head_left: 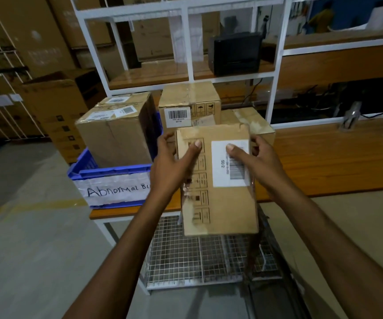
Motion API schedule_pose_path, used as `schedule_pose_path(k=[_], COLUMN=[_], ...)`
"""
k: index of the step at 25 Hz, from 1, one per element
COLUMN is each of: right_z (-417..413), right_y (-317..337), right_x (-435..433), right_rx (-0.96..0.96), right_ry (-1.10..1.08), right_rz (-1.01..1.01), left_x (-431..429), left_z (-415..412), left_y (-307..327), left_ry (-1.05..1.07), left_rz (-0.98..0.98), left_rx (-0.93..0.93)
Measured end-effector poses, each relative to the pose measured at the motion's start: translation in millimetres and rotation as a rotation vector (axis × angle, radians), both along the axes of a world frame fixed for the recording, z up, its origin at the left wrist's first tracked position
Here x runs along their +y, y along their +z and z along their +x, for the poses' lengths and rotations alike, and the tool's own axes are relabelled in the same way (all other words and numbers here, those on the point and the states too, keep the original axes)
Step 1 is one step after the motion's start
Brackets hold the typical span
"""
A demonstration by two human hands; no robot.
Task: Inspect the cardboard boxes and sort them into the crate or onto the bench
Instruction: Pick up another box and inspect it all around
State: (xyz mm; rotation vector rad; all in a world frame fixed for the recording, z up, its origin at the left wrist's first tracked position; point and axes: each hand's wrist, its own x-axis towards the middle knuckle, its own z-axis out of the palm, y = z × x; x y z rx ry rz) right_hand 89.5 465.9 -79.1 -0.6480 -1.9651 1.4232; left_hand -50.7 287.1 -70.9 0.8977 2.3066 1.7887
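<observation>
Cardboard box (220, 208) is up for inspection, our left grip (174, 164) and right grip (261, 160) both clasping its sides, and next we judge: blue crate (114, 172) or table (324, 162).

The scene is dim and warm-toned, its brightest patches soft glare on the glossy wooden shelf (153, 74) and on the taped label of the crate (116, 173). The held box (218, 194) shows motion smear along its left edge and printed symbols. The stacked cartons (36, 42) at upper left are murky and soft. The wide lens bows the white rack posts (90, 44) and stretches the forearms (121, 261) toward the bottom edge.
</observation>
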Motion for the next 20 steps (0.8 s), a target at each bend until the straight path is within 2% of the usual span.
schedule_pose_path(k=[2, 6, 11, 13, 16, 20], right_z=[-4.4, -4.9, -9.8, -5.6, 7.4, 11.3], right_y=[8.8, 0.1, -13.0, -13.7, -20.6, -28.7], right_x=[9.0, 16.1, 20.7, 25.9, 35.5, 32.2], right_rx=[0.012, 0.005, 0.008, -0.034, -0.101, -0.075], right_ry=[0.072, 0.048, 0.012, 0.148, 0.346, 0.263], right_rz=[-0.101, -0.066, -0.098, -0.119, -0.224, -0.222], left_x=[3.9, -2.4, 9.2, 9.8, 3.0, -2.7], left_z=[-8.7, -9.9, -7.2, -9.4, -16.2, -14.6], left_y=[8.5, -0.2, -17.7, -19.1, -30.0, -38.3], left_ry=[-0.104, -0.346, -0.296, -0.290, -0.343, -0.383], left_rz=[0.028, -0.106, -0.056, -0.055, -0.035, -0.019], left_rx=[-0.117, -0.156, -0.119, -0.106, -0.259, -0.309])
